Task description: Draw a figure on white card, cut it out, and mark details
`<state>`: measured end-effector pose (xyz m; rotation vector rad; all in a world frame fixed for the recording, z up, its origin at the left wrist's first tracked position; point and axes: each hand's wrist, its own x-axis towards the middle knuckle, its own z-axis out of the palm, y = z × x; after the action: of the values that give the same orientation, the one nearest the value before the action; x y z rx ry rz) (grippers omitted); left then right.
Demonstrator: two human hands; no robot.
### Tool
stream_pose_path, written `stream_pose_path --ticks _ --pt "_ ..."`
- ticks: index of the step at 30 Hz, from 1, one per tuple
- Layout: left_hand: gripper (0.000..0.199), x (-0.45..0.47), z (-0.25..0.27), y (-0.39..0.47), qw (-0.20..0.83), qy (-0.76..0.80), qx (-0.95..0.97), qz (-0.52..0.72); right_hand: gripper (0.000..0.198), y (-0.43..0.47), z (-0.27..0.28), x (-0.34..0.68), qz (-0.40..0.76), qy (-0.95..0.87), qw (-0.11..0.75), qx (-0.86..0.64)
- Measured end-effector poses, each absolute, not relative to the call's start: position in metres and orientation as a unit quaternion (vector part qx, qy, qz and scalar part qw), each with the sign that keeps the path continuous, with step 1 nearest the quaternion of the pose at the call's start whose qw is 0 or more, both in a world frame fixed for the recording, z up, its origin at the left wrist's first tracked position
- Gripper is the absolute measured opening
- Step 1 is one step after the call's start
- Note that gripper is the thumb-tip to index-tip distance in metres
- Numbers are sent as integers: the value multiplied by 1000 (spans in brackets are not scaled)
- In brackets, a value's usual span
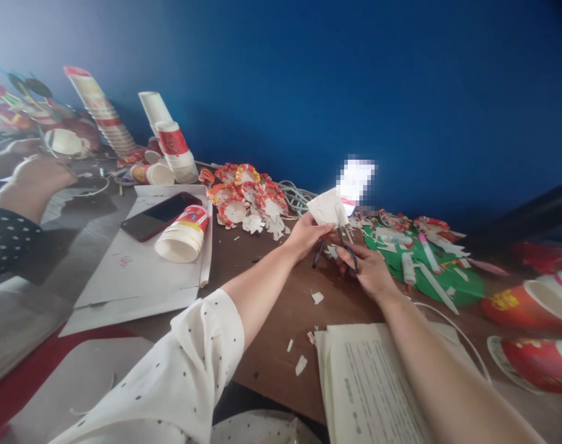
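Near the middle of the table, my left hand point(308, 235) pinches a white piece of paper point(327, 208), held up off the surface; it may be card from a paper cup. My right hand point(366, 268) grips dark-handled scissors point(352, 254), their blades up at the paper's lower right edge. How far the blades are apart I cannot tell. Just behind the paper stands a bright, blurred-out rectangle point(355, 182). Small white scraps point(316, 298) lie on the brown table point(262, 308) below my hands.
Cut red-and-white cup pieces point(248, 197) are heaped by the blue wall. A green sheet point(466, 287) with pens and scraps lies right. Printed papers point(373, 376) sit in front. Left are a phone point(160, 216), paper cups point(181, 237), cup stacks point(172, 148) and another person's hands point(40, 172).
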<state>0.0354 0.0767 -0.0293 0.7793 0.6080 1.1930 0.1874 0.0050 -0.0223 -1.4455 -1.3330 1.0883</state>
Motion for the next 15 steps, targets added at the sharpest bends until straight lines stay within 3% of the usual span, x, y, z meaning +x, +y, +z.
stream_pose_path --ticks 15 --pt "27 35 -27 77 725 277 351 524 68 6 -23 193 396 -585 400 -584"
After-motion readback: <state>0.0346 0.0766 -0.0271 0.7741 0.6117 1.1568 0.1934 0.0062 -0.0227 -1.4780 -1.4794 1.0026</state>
